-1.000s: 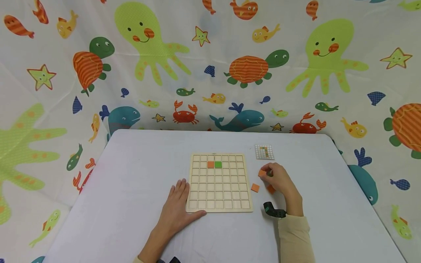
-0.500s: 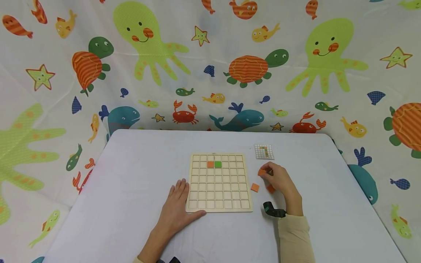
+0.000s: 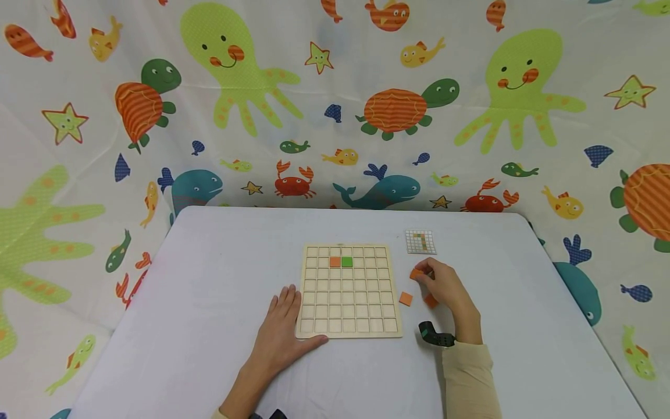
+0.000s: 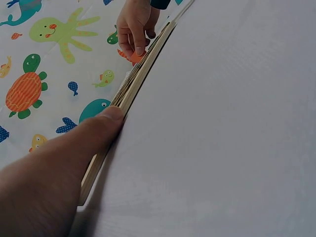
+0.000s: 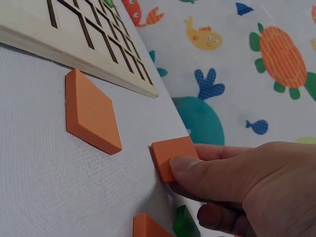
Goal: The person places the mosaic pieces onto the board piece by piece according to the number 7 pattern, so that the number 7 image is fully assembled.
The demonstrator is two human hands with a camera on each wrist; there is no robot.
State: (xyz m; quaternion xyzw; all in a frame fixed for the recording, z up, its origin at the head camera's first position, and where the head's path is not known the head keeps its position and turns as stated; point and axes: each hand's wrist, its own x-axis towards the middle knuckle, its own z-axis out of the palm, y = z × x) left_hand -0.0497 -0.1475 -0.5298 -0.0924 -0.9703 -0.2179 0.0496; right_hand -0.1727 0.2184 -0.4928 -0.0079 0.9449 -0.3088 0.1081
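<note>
A pale wooden grid board [image 3: 348, 298] lies flat on the table, with an orange tile [image 3: 335, 262] and a green tile [image 3: 347, 262] side by side in its second row from the back. My left hand [image 3: 282, 330] rests against the board's left side with straight fingers, its thumb on the front left corner. Right of the board, my right hand [image 3: 444, 284] pinches a square orange tile [image 5: 167, 148] between thumb and fingers. Another orange tile [image 5: 94, 116] lies between the board and that hand. Under the hand are a partly hidden orange tile [image 5: 144, 228] and a green tile [image 5: 185, 224].
A small card [image 3: 421, 242] with a grid and a coloured figure lies behind my right hand. The white-covered table [image 3: 225, 262] ends at a hanging cloth [image 3: 335, 145] printed with sea animals. A dark wrist device [image 3: 437, 336] sits at my right wrist.
The pinched orange tile has shifted very slightly away from me, and the green patch under my right fingers no longer shows in the head view. My left hand stays in place.
</note>
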